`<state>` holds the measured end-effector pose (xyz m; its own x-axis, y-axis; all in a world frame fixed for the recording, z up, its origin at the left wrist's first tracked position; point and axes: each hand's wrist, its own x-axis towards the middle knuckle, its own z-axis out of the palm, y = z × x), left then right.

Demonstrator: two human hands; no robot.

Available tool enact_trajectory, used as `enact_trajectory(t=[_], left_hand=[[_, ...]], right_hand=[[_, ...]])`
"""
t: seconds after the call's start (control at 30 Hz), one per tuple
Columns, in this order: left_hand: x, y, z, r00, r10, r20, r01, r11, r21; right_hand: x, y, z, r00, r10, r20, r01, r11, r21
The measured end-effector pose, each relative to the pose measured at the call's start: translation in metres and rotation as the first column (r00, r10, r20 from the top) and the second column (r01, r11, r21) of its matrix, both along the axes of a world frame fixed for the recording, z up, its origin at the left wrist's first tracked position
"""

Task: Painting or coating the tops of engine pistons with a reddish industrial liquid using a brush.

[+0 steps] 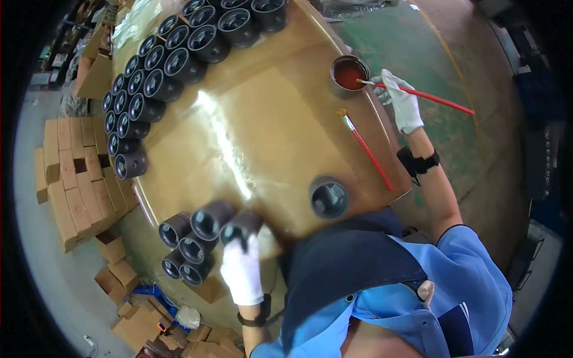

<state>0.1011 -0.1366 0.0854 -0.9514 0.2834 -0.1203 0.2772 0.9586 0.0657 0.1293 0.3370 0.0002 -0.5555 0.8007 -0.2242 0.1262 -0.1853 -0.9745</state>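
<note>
My right hand [399, 102], in a white glove, closes round a red-handled brush [439, 100] at the table's right edge. The brush's tip is at the mouth of an open can [335, 87] of reddish-brown liquid. My left hand [241, 271], also gloved in white, has its fingers on the rim of a dark grey hollow cylinder [243, 222] at the near left; the fingertips are slightly blurred. Several similar cylinders [205, 224] cluster beside it. A lone dark cylinder [329, 198] stands near the table's front edge, in front of me.
A second red-handled brush [370, 152] lies on the brown, shiny tabletop [280, 125], below the can. Rows of dark cylinders [161, 83] fill the table's far left. Stacked cardboard boxes [83, 179] stand on the floor at the left, with loose cartons [140, 328] at the lower left.
</note>
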Motion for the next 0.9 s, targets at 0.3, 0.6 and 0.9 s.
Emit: enact_trajectory(t=[0.3,0.6,0.9], left_hand=[[-0.013,0.001,-0.032,0.965,-0.261,0.01,0.26,0.961,-0.09],[-0.044,0.021,-0.026,0.771,-0.071,0.633,-0.52,0.503,0.69],[-0.08,0.093,-0.079,0.625,-0.149,0.766,-0.777,-0.034,0.628]], right_hand=[[-0.014,0.003,-0.025,0.999,-0.003,0.04,0.005,1.0,-0.029],[-0.017,-0.028,0.006,0.995,0.097,-0.017,-0.098,0.988,-0.119],[-0.039,-0.161,0.085,0.91,0.387,-0.147,-0.395,0.918,-0.03]])
